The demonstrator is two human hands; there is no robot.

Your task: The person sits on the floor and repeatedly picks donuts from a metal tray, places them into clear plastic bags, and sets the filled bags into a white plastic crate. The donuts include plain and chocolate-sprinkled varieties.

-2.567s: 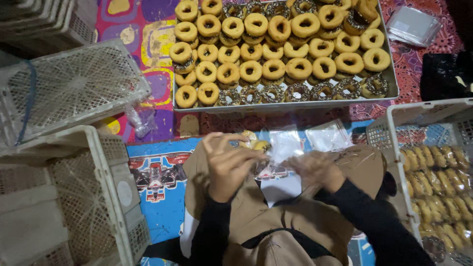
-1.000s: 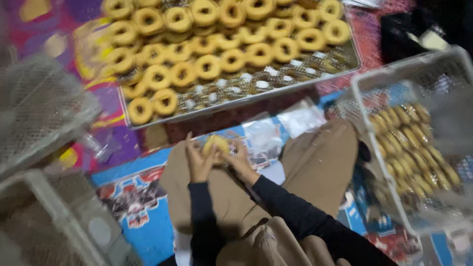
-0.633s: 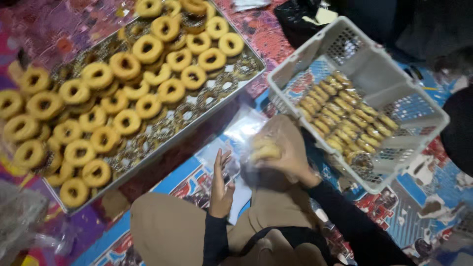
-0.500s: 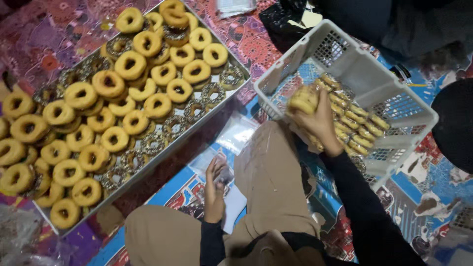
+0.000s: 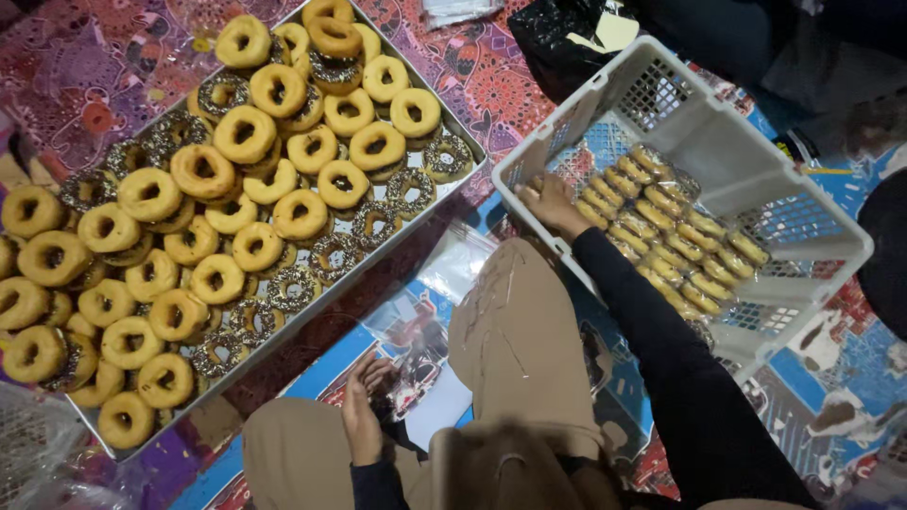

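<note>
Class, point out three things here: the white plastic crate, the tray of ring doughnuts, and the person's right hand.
white plastic crate [image 5: 682, 111]: head view, bare upper wall.
tray of ring doughnuts [image 5: 470, 173]: head view, metal rim at right corner.
right hand [image 5: 551, 200]: head view, back of hand, inside the crate.

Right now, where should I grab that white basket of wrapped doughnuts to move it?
Probably by the rim of the white basket, both hands on opposite long sides: its walls flare upward and its top is open. The right hand is already inside at the near corner.

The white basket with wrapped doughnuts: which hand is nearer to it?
Right. The right hand reaches inside the white basket; the left hand stays by the lap, well apart from it.
</note>
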